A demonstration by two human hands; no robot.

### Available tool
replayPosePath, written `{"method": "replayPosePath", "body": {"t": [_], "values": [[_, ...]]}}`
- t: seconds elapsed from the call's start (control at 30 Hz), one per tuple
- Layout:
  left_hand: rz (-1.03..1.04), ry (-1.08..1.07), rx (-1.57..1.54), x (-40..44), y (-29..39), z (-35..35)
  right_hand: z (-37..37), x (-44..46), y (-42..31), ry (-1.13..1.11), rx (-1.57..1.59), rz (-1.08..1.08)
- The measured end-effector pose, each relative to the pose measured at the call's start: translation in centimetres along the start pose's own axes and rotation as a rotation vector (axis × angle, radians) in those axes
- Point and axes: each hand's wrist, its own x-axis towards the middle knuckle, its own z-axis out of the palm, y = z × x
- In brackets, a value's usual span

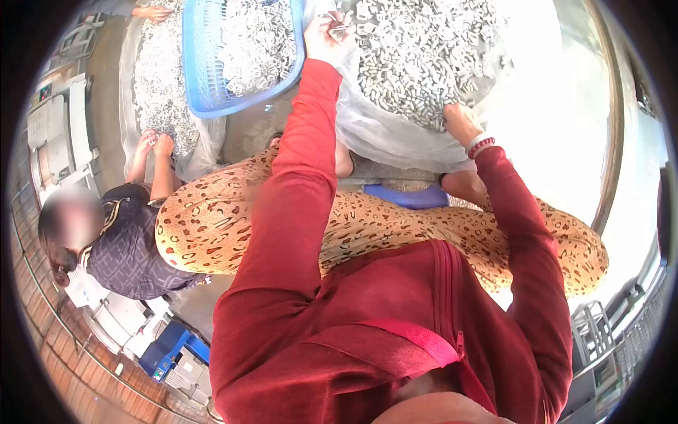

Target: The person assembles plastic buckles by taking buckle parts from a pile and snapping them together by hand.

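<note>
My left hand [330,34] is at the top centre, its fingers curled around several small silvery pieces, beside the blue basket's right rim. Many similar small metal-looking pieces [417,63] lie heaped on a translucent plastic sheet [385,134]. At the lower right edge of this heap is my right hand [460,121], fingers bent down against the pieces; whether it grips any is too small to tell. The blue basket [244,104] holds more of the same pieces.
A co-worker [134,233] sits at the left, both hands at another heap [166,78] on plastic. Another person's hand [152,13] reaches in at the top left. A blue object [406,197] lies beyond my legs. Machines [187,360] stand lower left.
</note>
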Motion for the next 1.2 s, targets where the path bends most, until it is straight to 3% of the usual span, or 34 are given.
{"method": "replayPosePath", "body": {"t": [0.1,0.13,0.23,0.33,0.43,0.47,0.57,0.6,0.63,0.67,0.77,0.8,0.83,0.9,0.93,1.03,1.07,1.17,1.2], "values": [[-0.017,0.196,0.167,0.2,-0.2,2.5,-1.1,0.8,0.7,-0.001,0.259,-0.055],[-0.002,0.227,0.203,1.1,-0.2,2.1,-2.5,0.7,0.3,-0.097,0.316,0.018],[-0.082,0.077,0.364,3.1,0.3,1.5,-1.9,-0.4,-1.4,-0.135,0.084,0.003],[-0.106,0.076,0.829,4.4,-0.1,1.1,0.2,-1.2,-3.6,-0.156,0.014,-0.010],[-0.187,0.250,1.097,5.0,-0.9,-0.9,-1.1,-0.3,-3.6,-0.006,0.298,-0.067],[-0.194,0.186,1.089,5.3,-0.9,-3.1,-2.5,0.3,-3.3,-0.160,0.656,0.089],[0.031,0.155,1.927,4.5,-1.4,-5.9,-8.1,1.8,-2.3,-0.245,0.799,0.196],[0.112,0.153,2.081,3.1,-2.0,-6.0,-8.3,2.4,-1.3,-0.220,0.794,0.169],[-0.005,0.143,2.239,2.2,-2.6,-6.0,-8.8,2.8,-0.7,-0.197,0.788,0.137],[0.027,0.126,2.203,1.6,-3.3,-6.3,-9.4,3.0,-0.4,-0.194,0.849,0.182],[0.008,0.224,2.122,-0.3,-5.6,-4.2,-10.1,4.4,0.7,-0.262,1.495,0.232],[0.068,0.220,2.126,-0.5,-6.1,-4.6,-11.6,4.3,-0.4,-0.159,1.644,0.169],[0.114,0.130,2.209,0.0,-6.2,-6.4,-10.1,5.4,1.0,-0.199,1.872,0.002],[0.210,-0.061,2.362,1.7,-6.7,-10.8,-11.3,5.8,0.3,-0.131,1.983,-0.068],[0.294,-0.048,2.406,1.5,-6.5,-9.7,-12.1,5.9,0.1,-0.136,1.953,-0.160],[0.415,-0.006,2.180,1.3,-4.8,-5.4,-14.4,5.6,-1.1,-0.061,1.954,-0.122],[0.566,0.093,2.125,1.6,-4.7,-4.9,-13.6,6.3,-0.4,-0.074,1.939,-0.137],[0.053,0.259,1.144,0.4,-4.5,0.1,-14.6,7.0,-1.5,0.034,1.693,0.077],[-0.015,0.167,0.973,1.1,-5.2,-2.1,-14.3,7.6,-1.3,0.035,1.494,-0.018]]}}
